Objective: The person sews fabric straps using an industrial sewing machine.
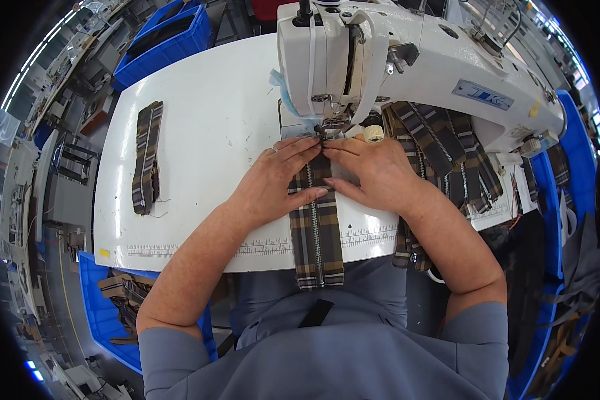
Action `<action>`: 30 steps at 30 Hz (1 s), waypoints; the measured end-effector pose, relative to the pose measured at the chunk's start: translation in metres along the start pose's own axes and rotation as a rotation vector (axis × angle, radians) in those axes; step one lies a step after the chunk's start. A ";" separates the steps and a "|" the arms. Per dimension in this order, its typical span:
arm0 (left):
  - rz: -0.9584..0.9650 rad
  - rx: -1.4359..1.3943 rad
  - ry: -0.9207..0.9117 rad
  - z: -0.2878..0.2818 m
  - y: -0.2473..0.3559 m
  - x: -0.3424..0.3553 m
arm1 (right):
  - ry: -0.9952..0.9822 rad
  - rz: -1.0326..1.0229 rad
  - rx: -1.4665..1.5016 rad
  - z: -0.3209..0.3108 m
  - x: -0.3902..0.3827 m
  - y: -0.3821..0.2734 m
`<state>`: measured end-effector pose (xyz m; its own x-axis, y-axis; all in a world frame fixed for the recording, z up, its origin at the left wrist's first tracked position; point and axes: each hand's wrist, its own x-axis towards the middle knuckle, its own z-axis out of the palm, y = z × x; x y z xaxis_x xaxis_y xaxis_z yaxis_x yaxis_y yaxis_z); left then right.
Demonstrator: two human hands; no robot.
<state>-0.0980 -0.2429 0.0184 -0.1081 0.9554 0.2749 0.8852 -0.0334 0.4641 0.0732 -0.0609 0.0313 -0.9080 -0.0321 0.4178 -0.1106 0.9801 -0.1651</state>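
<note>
A brown plaid fabric strip with a metal zipper down its middle runs from under the sewing machine's needle area over the table's front edge. My left hand lies on its left side, fingers stretched toward the presser foot and thumb apart on the cloth. From the right, my right hand rests with its fingertips close to the needle and its thumb near the zipper. Neither hand closes round the strip; both press on it from above. The strip's far end is hidden by the fingers and machine head.
Another folded plaid piece lies on the left of the white table. More plaid zipper strips are piled right of the needle, under the machine arm. Blue bins stand at lower left, upper left and right.
</note>
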 end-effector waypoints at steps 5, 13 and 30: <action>0.010 0.034 0.021 0.002 -0.001 0.000 | -0.046 0.003 -0.018 -0.001 -0.001 0.000; 0.008 0.052 0.002 0.002 0.002 -0.004 | -0.017 0.004 0.000 0.000 -0.001 0.001; 0.015 -0.042 0.048 0.005 -0.004 -0.006 | -0.022 -0.024 -0.010 0.001 0.001 0.001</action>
<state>-0.0989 -0.2468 0.0109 -0.1173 0.9394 0.3221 0.8673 -0.0611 0.4941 0.0720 -0.0597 0.0308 -0.9137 -0.0592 0.4021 -0.1281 0.9809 -0.1466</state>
